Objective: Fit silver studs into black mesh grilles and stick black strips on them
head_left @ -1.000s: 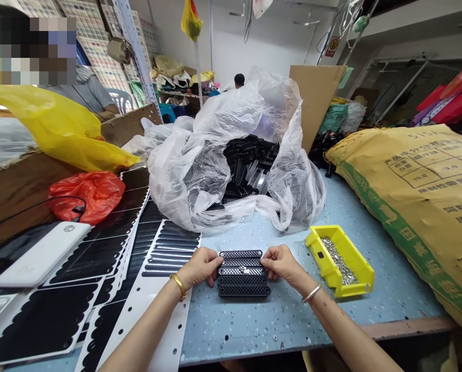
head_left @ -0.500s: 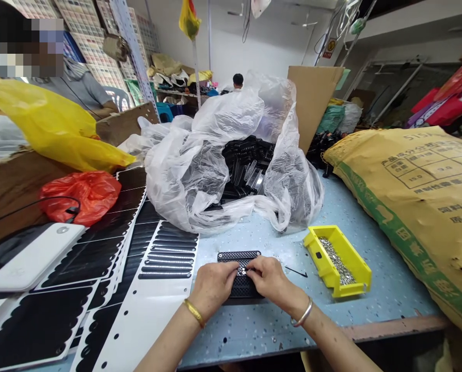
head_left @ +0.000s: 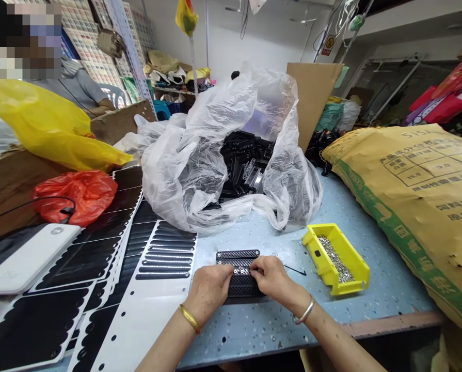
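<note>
Black strips (head_left: 246, 285): lay side by side, net-patterned, on the speckled blue table (head_left: 285, 325).
On top: left hand (head_left: 208, 290) and right hand (head_left: 276, 280) pinched close around shiny bits (head_left: 241, 269); I couldn't tell if they held any.
Crinkly bag (head_left: 169, 191): thin, see-through, blocked the back.
Yellow tray (head_left: 352, 287): hard, boxy, stood at the right.
Fat sack (head_left: 420, 175): lay past the tray.

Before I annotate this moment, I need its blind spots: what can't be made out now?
Head view, throughout:
Whether the left hand or right hand grips metal pieces: too small.
Left ends of lower black strips: behind left hand.
Bottom of the black pile: behind plastic bag.
Right end of yellow sack: cut by frame edge.
</note>
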Demonstrator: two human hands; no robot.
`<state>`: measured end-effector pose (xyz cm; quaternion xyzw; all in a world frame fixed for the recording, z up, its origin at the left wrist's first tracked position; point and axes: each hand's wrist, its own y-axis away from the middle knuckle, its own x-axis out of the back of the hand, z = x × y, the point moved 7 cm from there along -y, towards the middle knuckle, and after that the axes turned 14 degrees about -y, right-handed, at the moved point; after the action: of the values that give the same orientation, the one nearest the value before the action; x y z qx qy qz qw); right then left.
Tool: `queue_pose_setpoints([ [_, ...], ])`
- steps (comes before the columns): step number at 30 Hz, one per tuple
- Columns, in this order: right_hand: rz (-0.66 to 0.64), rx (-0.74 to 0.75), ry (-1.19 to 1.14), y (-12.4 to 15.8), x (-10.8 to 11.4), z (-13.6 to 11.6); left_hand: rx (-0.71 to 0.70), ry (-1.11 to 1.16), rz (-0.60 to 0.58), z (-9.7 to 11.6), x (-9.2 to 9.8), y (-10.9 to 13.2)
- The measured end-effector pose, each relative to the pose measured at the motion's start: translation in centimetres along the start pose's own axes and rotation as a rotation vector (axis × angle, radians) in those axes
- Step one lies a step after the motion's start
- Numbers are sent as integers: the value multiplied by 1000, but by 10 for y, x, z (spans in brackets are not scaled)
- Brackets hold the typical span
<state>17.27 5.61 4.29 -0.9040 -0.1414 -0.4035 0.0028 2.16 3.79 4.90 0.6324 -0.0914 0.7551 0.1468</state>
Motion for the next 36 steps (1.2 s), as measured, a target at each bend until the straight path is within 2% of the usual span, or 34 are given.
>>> queue_pose_setpoints([
  [6,130,-109,-208,7,14,25,-21,16,-6,5,2,-2],
  [11,266,-247,-146,17,22,39,4,15,9,-1,1,2],
  [14,229,-276,-59,18,17,35,90,140,78,-14,3,8],
  [17,205,-282,-13,17,12,30,241,184,128,-32,4,14],
  [21,203,-276,29,14,7,26,386,100,69,-44,0,16],
  [25,206,-300,-3,12,4,26,365,48,-21,-37,-6,11],
  [32,227,-338,-211,8,4,34,348,-8,-70,-32,-8,5],
  [36,196,-373,-331,6,3,44,351,-21,-80,-33,-8,4],
])
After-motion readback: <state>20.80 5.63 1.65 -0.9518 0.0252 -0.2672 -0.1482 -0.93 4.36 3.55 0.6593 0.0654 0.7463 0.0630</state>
